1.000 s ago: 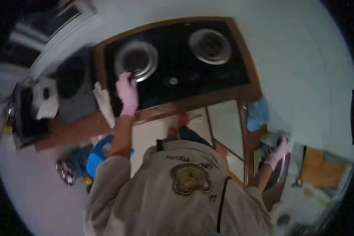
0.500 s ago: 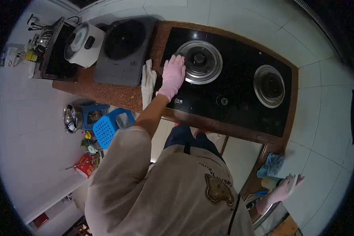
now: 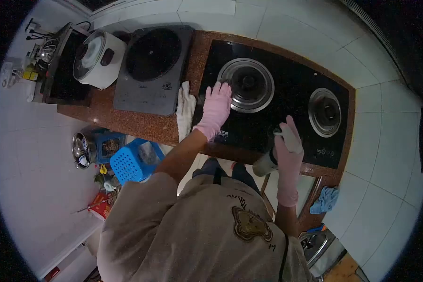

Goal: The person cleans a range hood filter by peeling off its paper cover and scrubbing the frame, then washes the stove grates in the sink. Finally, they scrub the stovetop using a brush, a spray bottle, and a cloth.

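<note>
My left hand (image 3: 215,107), in a pink glove, lies flat on the black glass gas stove (image 3: 246,129). Its fingertips are beside the rim of the left burner (image 3: 247,85). My right hand (image 3: 289,155), also pink-gloved, is closed around a spray bottle (image 3: 265,163) with a white trigger head. The tilted bottle's pale body points toward me, near the front edge of the stove. A second burner (image 3: 325,113) sits on the right of the stove. Just left of my left hand lies a white cloth (image 3: 185,110) on the counter.
Left along the brown counter (image 3: 150,128) are an induction cooker (image 3: 152,70) and a white rice cooker (image 3: 98,58). A blue cloth (image 3: 325,200) lies at the right, near the sink (image 3: 317,246). A blue plastic stool (image 3: 129,162) stands on the floor, lower left.
My right hand has come up from the counter by the sink to above the stove, bringing the spray bottle. My left hand stays beside the left burner. The view has shifted slightly.
</note>
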